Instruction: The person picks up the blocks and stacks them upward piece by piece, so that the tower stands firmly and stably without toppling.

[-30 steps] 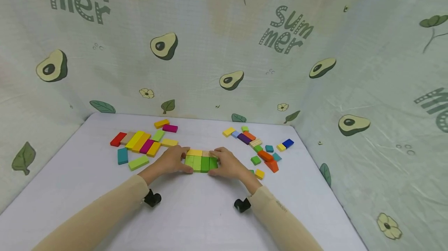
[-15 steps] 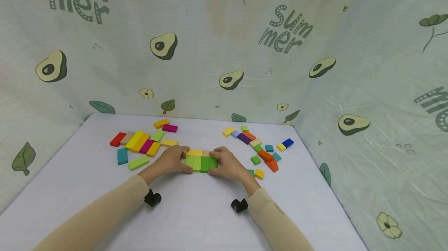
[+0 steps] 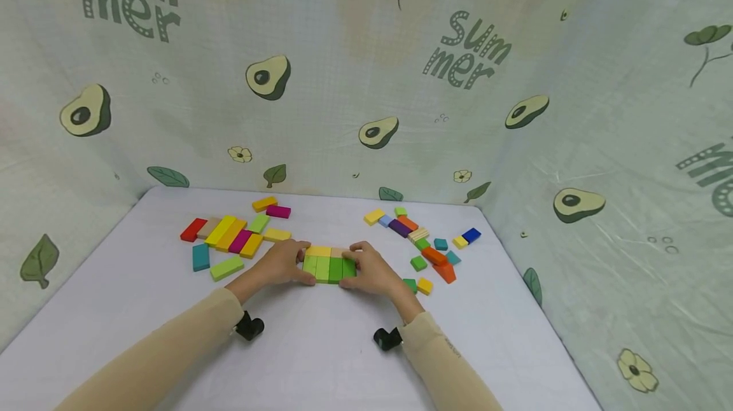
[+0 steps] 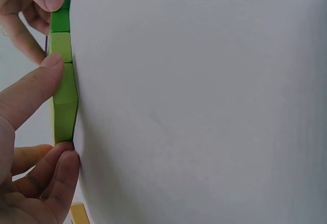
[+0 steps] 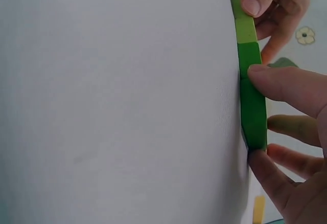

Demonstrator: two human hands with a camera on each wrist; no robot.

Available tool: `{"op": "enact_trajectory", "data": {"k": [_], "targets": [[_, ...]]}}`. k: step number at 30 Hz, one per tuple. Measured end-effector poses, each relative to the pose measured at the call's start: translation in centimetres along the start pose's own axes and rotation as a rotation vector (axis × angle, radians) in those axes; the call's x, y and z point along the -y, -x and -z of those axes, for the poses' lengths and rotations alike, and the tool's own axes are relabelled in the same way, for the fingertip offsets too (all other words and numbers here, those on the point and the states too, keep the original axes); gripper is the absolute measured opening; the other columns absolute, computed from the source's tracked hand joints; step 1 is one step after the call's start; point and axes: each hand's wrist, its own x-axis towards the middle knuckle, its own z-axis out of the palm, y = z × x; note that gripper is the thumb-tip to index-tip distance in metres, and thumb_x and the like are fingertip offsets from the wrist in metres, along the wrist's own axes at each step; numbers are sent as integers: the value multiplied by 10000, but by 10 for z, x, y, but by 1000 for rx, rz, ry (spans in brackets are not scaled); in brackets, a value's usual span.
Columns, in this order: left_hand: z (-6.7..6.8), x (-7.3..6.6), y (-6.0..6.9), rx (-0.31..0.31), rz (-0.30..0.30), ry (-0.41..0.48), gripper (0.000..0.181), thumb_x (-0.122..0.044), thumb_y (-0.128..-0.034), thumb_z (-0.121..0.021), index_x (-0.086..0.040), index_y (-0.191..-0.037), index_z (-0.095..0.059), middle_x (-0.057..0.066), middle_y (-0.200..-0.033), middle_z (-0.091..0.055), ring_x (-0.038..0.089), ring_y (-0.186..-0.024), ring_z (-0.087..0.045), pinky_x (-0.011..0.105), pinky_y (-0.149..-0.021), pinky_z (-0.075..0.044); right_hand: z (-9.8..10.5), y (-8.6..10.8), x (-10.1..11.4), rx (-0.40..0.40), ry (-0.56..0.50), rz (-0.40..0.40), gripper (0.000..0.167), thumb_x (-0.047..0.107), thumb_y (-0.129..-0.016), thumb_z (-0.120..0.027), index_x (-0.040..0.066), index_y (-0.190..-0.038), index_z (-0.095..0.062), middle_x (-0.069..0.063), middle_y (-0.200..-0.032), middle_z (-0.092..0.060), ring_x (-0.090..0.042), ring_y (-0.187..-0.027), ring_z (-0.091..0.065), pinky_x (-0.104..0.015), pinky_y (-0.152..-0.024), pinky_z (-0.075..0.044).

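In the middle of the table, light green blocks (image 3: 322, 268) and darker green blocks (image 3: 336, 271) lie side by side, with a yellow block (image 3: 318, 250) and a tan block (image 3: 337, 252) along their far edge. My left hand (image 3: 280, 263) grips the left end of this group, its thumb on the near face of the light green block (image 4: 65, 104). At the opposite end my right hand (image 3: 373, 269) holds the darker green block (image 5: 254, 112), thumb in front and other fingers at the side and back. Its fingers partly cover the tan block.
To the left lies a cluster of blocks, including a red block (image 3: 193, 229), a teal block (image 3: 201, 257) and a lime block (image 3: 226, 268). Scattered at right are several small pieces, such as a purple block (image 3: 399, 228) and an orange block (image 3: 434, 256). A printed cloth (image 3: 321, 144) hangs behind.
My right wrist and forearm have swung slightly left, showing more of a small green block beside it. Both hands keep their hold, and the block group looks unmoved.
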Motion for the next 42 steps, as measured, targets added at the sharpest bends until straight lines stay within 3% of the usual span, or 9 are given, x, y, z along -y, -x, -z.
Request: {"op": "enact_trajectory", "data": {"k": [9,14,21,27,33,37,42], "targets": [[-4,1,0,2,11,-5,949,-384,-779,-965,17,-1524,-535,57,-1050,-645,209,-904,-537,350,-827,-516,-1,2,0,9,28,0,688,326,-944,-833,74,-1529,-573,-147,-1585,-443,-264,-1238,-549,-453,-1111,-497],[-4,2,3,-3,-1,-9,983,-398,-781,-962,-35,-1567,-498,74,-1119,-671,218,-950,-566,403,-905,-563,-1,2,-1,4,25,14,685,327,-939,-838,77,-1522,-582,-147,-1587,-448,-261,-1223,-556,-453,-1094,-505],[12,9,20,-34,1,-45,902,-361,-794,-956,-105,-1551,-537,109,-1223,-684,259,-1072,-615,487,-971,-585,-3,2,-1,7,16,-6,692,331,-946,-832,105,-1543,-565,-130,-1622,-421,-243,-1227,-567,-432,-1096,-510],[39,32,43,-97,5,-86,755,-322,-804,-949,-104,-1455,-634,152,-1250,-684,316,-1116,-630,473,-884,-625,-2,2,1,2,19,-4,703,333,-949,-828,107,-1554,-551,-131,-1632,-409,-266,-1287,-541,-446,-1122,-492],[62,70,68,-151,3,-144,716,-320,-805,-945,-41,-1398,-658,202,-1244,-684,380,-1120,-629,531,-861,-630,-3,1,-1,1,20,-6,707,346,-941,-837,112,-1548,-560,-122,-1618,-422,-245,-1239,-548,-433,-1092,-506],[70,93,80,-162,33,-164,698,-325,-787,-953,-7,-1341,-670,213,-1173,-687,376,-1044,-640,502,-778,-644,-2,1,-1,7,22,-1,693,343,-946,-830,114,-1544,-566,-128,-1619,-420,-263,-1287,-542,-440,-1118,-495],[72,106,88,-143,33,-179,601,-243,-778,-952,37,-1245,-698,145,-1016,-707,288,-899,-628,455,-750,-630,-1,2,1,10,22,-14,687,342,-950,-826,123,-1547,-565,-120,-1618,-422,-254,-1285,-538,-437,-1124,-489]]}}
